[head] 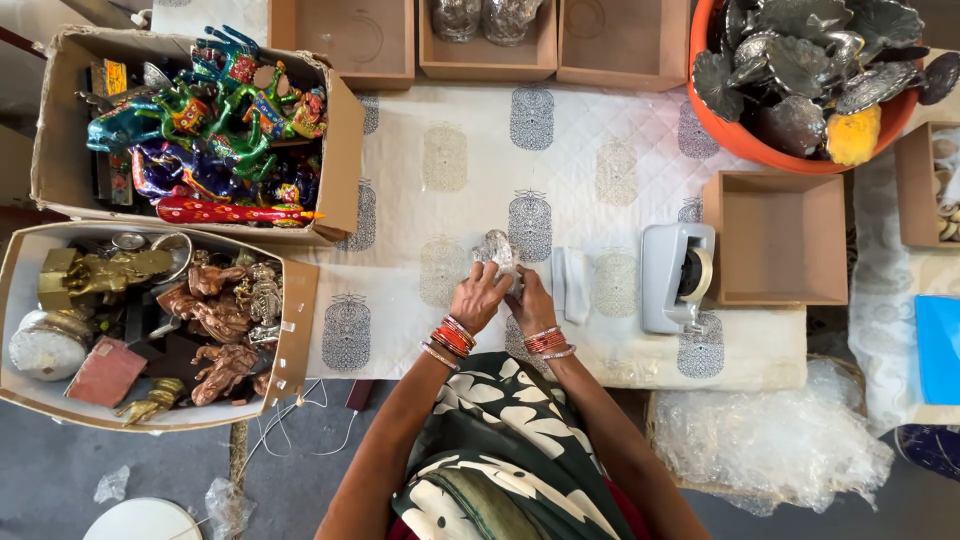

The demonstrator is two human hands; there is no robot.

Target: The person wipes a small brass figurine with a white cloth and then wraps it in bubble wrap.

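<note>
I see the left hand [480,297] and right hand [530,300] side by side, fingers closed on a small clear-wrapped object [497,250] resting on the quilted cloth [450,160], beside a tape dispenser [677,277].

Grey tape dispenser [677,277]; orange tub [760,148]; 2 cardboard figurine boxes [340,150].

The person wears a draped garment [500,450] in dark green with large cream leaf shapes and an olive fold near the waist. Both forearms are bare. Just behind the left grip [478,298] sits a stack of red and orange bangles [452,338] edged in silver. A similar, thinner stack [547,342] sits behind the right grip [531,300].
</note>
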